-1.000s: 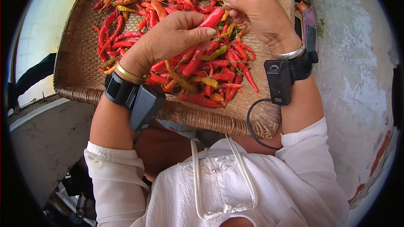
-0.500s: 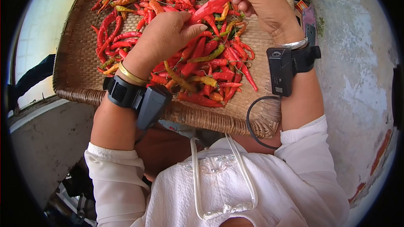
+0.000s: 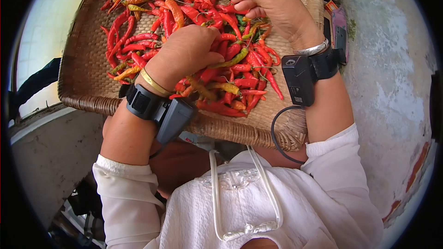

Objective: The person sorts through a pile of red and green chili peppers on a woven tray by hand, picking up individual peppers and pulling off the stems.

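A heap of red, orange and green chili peppers [image 3: 240, 83] lies in the woven basket [image 3: 286, 106]. My left hand [image 3: 191, 48] is palm down on the middle of the heap, thumb apart from the bent fingers. Its fingertips are hidden behind the hand, so whether it grips a pepper does not show. Above the heap's right side, my right hand [image 3: 277, 9] is raised with loosely bent fingers and a gap by the thumb. No pepper shows in it.
The basket's thick braided rim [image 3: 230, 131] runs close to my lap. A black cable [image 3: 272, 131] loops over its right front corner. At right is a worn, pale wall [image 3: 387, 78], with a phone [image 3: 340, 39] beside the basket.
Both hands were on a large red chili pepper; it no longer shows between them. My left hand has moved slightly down onto the heap, and my right hand has shifted left and its fingers have loosened.
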`<state>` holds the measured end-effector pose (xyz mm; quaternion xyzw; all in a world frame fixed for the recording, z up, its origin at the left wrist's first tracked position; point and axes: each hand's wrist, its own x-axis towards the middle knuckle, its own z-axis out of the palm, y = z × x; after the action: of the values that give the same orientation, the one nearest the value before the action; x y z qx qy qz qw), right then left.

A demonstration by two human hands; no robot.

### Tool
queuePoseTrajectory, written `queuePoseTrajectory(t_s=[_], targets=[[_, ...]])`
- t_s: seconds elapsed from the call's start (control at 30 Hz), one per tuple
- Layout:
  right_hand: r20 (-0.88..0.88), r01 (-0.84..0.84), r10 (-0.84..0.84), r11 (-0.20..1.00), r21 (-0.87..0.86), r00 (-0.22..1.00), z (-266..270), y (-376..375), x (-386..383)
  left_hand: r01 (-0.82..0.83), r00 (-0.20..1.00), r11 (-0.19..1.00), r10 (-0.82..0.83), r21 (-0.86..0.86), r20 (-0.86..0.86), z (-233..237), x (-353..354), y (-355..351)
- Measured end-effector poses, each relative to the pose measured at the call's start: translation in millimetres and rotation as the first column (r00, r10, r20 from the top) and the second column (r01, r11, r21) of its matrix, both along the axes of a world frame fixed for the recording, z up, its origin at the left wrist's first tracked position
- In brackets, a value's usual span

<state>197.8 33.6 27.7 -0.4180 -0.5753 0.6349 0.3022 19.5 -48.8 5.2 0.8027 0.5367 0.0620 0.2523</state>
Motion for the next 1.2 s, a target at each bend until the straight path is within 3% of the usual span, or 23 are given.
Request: queuePoseTrajectory(t_s=[0.07,0.2,0.27,0.33,0.37,0.43,0.47,0.63,0.73,0.8,0.83,0.9,0.93,0.97,1.0,1.03,1.07,1.1,1.17,1.2], targets=[[0.164,-0.118,0.102,0.989,0.091,0.981,5.0,-8.8,-3.4,-0.012,0.999,1.0,0.011,0.021,0.044,-0.4,3.3,-0.5],[0.274,-0.185,0.149,0.976,0.112,0.95,-0.9,-10.1,-7.0,-0.013,0.997,1.0,0.012,0.0,0.08,-0.2,4.0,2.2],[0.279,-0.228,0.137,0.917,0.328,0.951,-13.4,-9.2,-7.2,-0.012,0.997,1.0,0.013,-0.012,0.082,0.6,0.5,5.7],[0.269,-0.282,0.207,0.917,0.281,0.941,-10.4,-10.5,-7.6,-0.05,0.935,0.995,0.076,-0.082,0.346,3.8,-7.4,8.3],[0.256,-0.337,0.276,0.912,0.233,0.926,-9.5,-11.3,-7.7,-0.048,0.935,0.995,0.073,-0.083,0.346,7.8,-10.2,9.0],[0.184,-0.363,0.332,0.914,0.179,0.925,-7.2,-13.6,-9.4,-0.061,0.754,0.91,0.311,-0.41,0.578,18.3,-15.2,11.5],[0.173,-0.404,0.379,0.905,0.136,0.909,-3.1,-15.6,-8.8,-0.037,0.701,0.891,0.346,-0.453,0.623,22.5,-16.3,11.6],[0.2,-0.507,0.492,0.861,0.032,0.847,4.2,-16.7,-6.0,-0.023,0.627,0.908,0.34,-0.419,0.701,28.4,-23.5,11.1],[0.18,-0.427,0.433,0.901,-0.076,0.883,3.9,-17.7,-5.1,-0.144,0.622,0.916,0.377,-0.374,0.686,21.2,-24.7,12.9],[0.191,-0.334,0.341,0.94,-0.071,0.92,1.3,-12.4,-2.5,-0.343,0.778,0.939,0.307,-0.04,0.548,11.4,-24.1,14.1],[0.191,-0.335,0.343,0.939,-0.072,0.92,0.2,-9.5,-0.9,-0.344,0.777,0.938,0.309,-0.041,0.548,10.0,-23.8,13.1],[0.053,-0.143,0.144,0.99,-0.023,0.988,-2.5,-0.2,3.9,-0.378,0.826,0.923,0.303,0.068,0.475,9.3,-22.7,11.1],[-0.083,-0.064,0.062,0.998,-0.02,0.995,-8.2,8.4,7.3,-0.378,0.826,0.923,0.303,0.068,0.475,12.9,-21.4,9.0],[-0.083,-0.064,0.063,0.998,-0.02,0.995,-10.6,15.9,13.9,-0.279,0.903,0.959,0.243,0.054,0.353,19.3,-19.3,5.6],[-0.308,0.007,-0.041,0.994,-0.111,0.951,-8.3,20.4,18.2,-0.181,0.959,0.983,0.17,0.026,0.227,23.0,-16.6,2.1],[-0.504,0.055,-0.159,0.975,-0.215,0.849,-8.0,23.0,20.2,-0.181,0.959,0.983,0.171,0.025,0.228,21.9,-13.5,-1.0],[-0.532,0.105,-0.221,0.965,-0.24,0.817,-10.2,24.2,19.4,-0.053,0.974,0.998,0.058,-0.027,0.219,18.7,-9.7,-4.2],[-0.532,0.105,-0.221,0.965,-0.24,0.817,-12.8,23.7,14.9,0.076,0.975,0.994,-0.057,-0.08,0.217,15.4,-5.7,-7.4],[-0.248,0.297,-0.293,0.955,-0.019,0.924,-19.3,22.0,4.2,0.119,0.978,0.99,-0.105,-0.069,0.181,6.5,0.2,-13.0],[-0.143,0.224,-0.204,0.965,0.14,0.968,-19.0,19.5,3.1,0.14,0.98,0.99,-0.138,0.001,0.144,2.3,2.2,-14.6]])
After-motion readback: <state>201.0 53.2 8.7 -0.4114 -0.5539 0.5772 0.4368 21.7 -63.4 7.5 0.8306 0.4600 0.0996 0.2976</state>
